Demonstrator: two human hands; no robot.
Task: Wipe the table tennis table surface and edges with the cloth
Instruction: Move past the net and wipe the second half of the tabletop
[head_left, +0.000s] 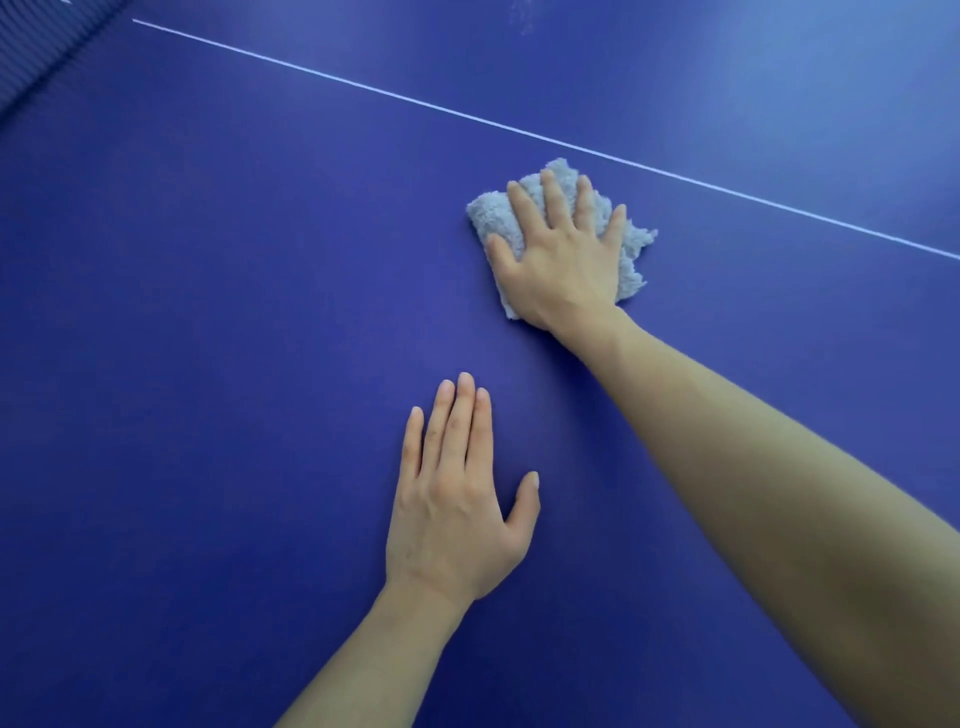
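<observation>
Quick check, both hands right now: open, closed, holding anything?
Left hand: open, fingers straight, flat on the table, holding nothing.
Right hand: open, fingers spread, pressing the cloth onto the table.

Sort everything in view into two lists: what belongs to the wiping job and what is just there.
For the job:
cloth, lying on the table
right hand, pressing flat on the cloth
table, its blue surface

Just there:
left hand, flat on the table, holding nothing
white line across the table
ribbed dark strip, top-left corner; unclear what it is
</observation>
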